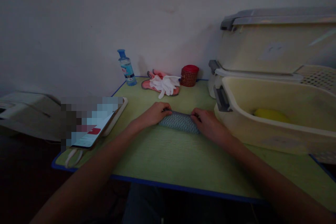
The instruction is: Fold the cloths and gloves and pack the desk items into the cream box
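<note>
A folded grey-blue cloth [180,121] with a woven-looking pattern and a dark, striped upper edge lies across the middle of the green tabletop. My left hand [159,111] pinches its upper left corner between thumb and fingers. At the upper right corner, my right hand [206,120] grips the same edge with the fingers closed. Between the two hands the striped edge runs nearly straight. The lower right end of the cloth is partly hidden behind my right hand.
On the green table [168,161], a blue bottle [127,70], pink-and-white gloves [164,84] and a red woven container [189,76] stand along the wall. A phone [98,126] leans at the left. An open cream bin [262,133] with a yellow item [271,114] inside borders my right arm.
</note>
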Demonstrator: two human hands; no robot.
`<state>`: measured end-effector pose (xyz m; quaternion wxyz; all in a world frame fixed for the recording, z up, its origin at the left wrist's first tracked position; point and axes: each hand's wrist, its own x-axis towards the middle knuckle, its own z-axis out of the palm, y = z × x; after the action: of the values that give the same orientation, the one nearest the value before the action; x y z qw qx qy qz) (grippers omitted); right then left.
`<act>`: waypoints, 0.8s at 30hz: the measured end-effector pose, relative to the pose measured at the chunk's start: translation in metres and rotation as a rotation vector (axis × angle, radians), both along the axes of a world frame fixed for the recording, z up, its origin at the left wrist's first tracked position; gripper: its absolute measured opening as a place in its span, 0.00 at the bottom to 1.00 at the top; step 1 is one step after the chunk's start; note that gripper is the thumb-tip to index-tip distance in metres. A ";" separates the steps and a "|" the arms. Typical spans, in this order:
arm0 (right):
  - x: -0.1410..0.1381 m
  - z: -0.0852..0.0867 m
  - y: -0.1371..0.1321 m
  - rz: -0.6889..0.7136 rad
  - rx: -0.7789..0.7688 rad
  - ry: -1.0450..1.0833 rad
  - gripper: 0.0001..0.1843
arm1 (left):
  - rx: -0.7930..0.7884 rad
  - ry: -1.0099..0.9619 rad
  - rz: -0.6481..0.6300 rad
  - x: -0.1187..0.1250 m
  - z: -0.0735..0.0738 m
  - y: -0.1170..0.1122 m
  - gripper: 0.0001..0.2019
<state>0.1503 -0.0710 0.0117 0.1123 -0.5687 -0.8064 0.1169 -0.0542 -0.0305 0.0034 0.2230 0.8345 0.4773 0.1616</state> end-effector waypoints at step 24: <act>-0.002 -0.012 -0.004 0.161 0.331 -0.182 0.10 | 0.345 0.010 -0.004 0.002 -0.010 -0.009 0.08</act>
<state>0.1486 -0.0748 -0.0003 0.1210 -0.4842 -0.8644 -0.0606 -0.0520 -0.0397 -0.0067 0.0744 0.8622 0.4416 0.2367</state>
